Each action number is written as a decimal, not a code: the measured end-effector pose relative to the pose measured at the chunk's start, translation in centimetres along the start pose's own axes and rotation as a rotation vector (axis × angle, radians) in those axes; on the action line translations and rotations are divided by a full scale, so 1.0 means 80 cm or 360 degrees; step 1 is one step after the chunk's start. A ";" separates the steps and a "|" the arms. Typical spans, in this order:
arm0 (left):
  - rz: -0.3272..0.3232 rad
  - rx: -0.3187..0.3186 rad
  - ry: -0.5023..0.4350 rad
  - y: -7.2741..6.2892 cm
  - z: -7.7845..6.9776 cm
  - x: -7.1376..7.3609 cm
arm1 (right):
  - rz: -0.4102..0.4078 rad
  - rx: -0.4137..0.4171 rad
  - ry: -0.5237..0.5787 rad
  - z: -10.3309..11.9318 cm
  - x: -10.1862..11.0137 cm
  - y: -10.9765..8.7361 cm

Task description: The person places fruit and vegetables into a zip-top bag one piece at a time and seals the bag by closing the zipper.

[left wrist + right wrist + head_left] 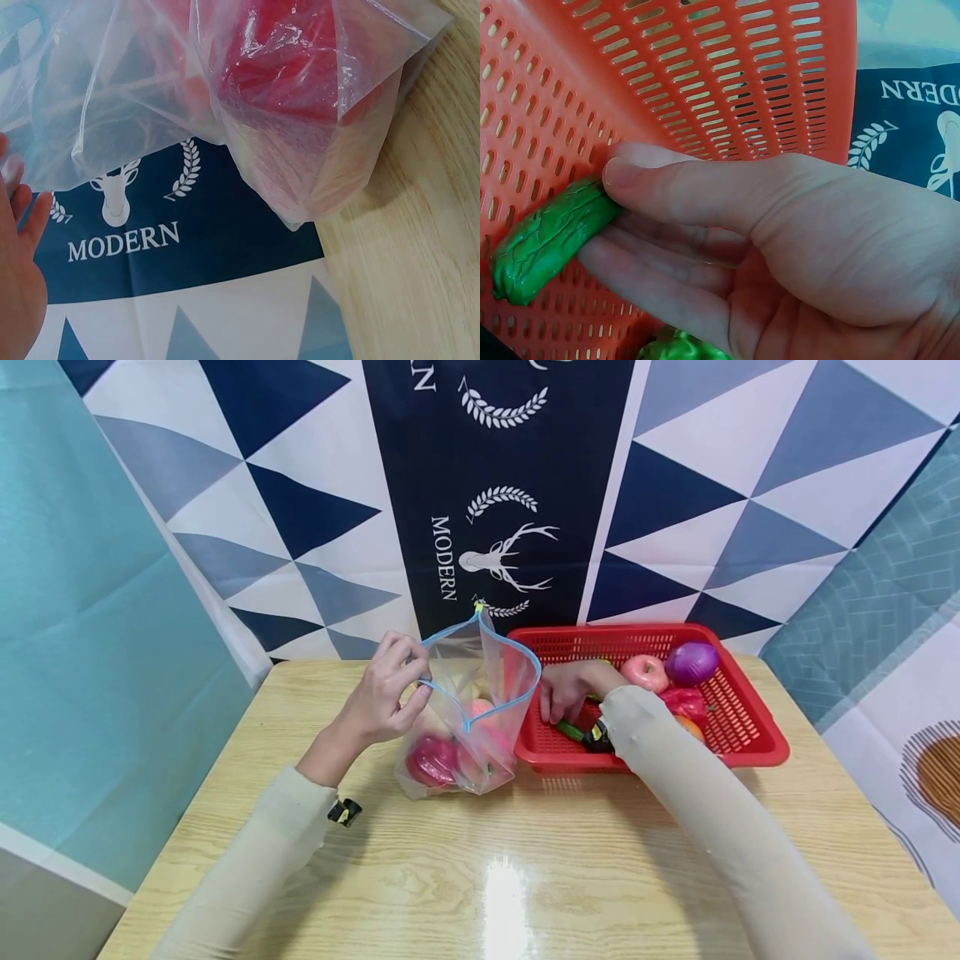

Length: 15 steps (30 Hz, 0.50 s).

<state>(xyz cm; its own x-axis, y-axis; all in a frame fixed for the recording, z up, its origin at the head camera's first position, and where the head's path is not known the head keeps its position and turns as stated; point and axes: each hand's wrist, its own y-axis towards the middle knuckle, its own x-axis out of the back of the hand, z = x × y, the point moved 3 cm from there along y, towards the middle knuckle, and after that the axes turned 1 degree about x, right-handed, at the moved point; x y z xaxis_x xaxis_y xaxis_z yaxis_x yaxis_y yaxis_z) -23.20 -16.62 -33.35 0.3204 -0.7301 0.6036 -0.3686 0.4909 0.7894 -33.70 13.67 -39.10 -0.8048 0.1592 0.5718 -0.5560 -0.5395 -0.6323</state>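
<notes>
From where I sit, a teal cloth (97, 610) hangs on the left, beside the worktop (420, 877). The left sleeve (262, 852) reaches in from the near left, with a small black device (345, 812) at its cuff. The left hand (386, 689) has a narrow grip: I see its thumb and fingers pinching the left side of the blue-lined mouth of a clear plastic bag (487, 664). The bag sits on the worktop with its mouth gaping, a deep magenta item (433, 760) low on its left and pinkish things showing through to the right.

Just to the right I have a red basket (765, 753); the bag overlaps its left end in my head view, and I cannot tell whether they touch. The right hand (566, 689) is down in the left part of the basket, its grip holding one end of a green cucumber-shaped item (551, 236) between thumb and fingers. A shiny green item (682, 346) lies near it. Farther right in the basket are a pink apple (645, 673), a wrinkled red item (684, 703), an orange item (690, 728) and, at the far right, a purple item (692, 663).
</notes>
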 end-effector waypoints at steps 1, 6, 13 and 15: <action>-0.0002 -0.0002 -0.0002 0.000 0.000 0.000 | -0.0006 -0.0006 -0.0001 0.000 0.000 0.000; -0.0010 -0.0007 -0.0008 0.000 -0.002 -0.001 | -0.0080 0.0009 -0.0033 -0.001 0.003 0.000; 0.0003 0.0008 0.0002 -0.001 -0.002 -0.002 | -0.0361 0.0137 -0.0100 0.016 0.026 -0.021; -0.0005 0.0003 -0.0002 -0.001 -0.002 -0.002 | -0.0453 0.0198 -0.0117 0.025 0.034 -0.031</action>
<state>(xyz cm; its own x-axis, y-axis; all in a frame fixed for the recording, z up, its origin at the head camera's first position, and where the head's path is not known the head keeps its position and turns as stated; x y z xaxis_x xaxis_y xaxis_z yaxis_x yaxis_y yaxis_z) -23.10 -16.47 -33.51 0.3207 -0.7319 0.6012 -0.3695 0.4877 0.7909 -34.10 13.77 -34.93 -0.6009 0.2603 0.7558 -0.7234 -0.5794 -0.3756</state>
